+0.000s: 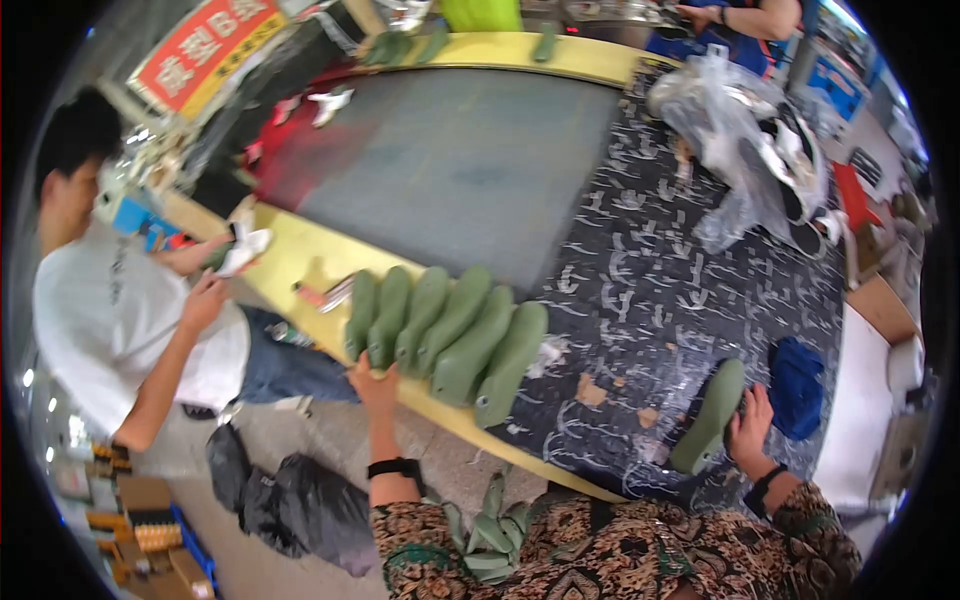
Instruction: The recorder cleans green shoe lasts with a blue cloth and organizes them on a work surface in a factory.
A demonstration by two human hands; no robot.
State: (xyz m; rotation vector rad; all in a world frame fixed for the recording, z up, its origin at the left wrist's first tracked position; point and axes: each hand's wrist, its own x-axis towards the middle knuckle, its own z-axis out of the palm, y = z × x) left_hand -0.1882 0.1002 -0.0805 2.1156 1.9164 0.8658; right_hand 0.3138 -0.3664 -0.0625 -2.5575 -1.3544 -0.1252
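Observation:
Several green shoe lasts (455, 325) lie side by side in a slanting row across the yellow table edge and the dark surface. At the row's left end, my left hand (376, 385) has its fingertips around the heel of a green shoe last (388, 325). Farther right, my right hand (750, 430) grips the side of a separate green shoe last (712, 415), which lies slantwise near the table's front edge. Part of that hand's grip is hidden.
A blue cloth cap (797, 388) lies right of my right hand. Clear plastic bags (715, 120) cover the far right. At the left a person in white (150, 320) holds a white shoe piece (243, 250). Black bags (300, 510) lie on the floor; another person's arm (765, 18) shows behind.

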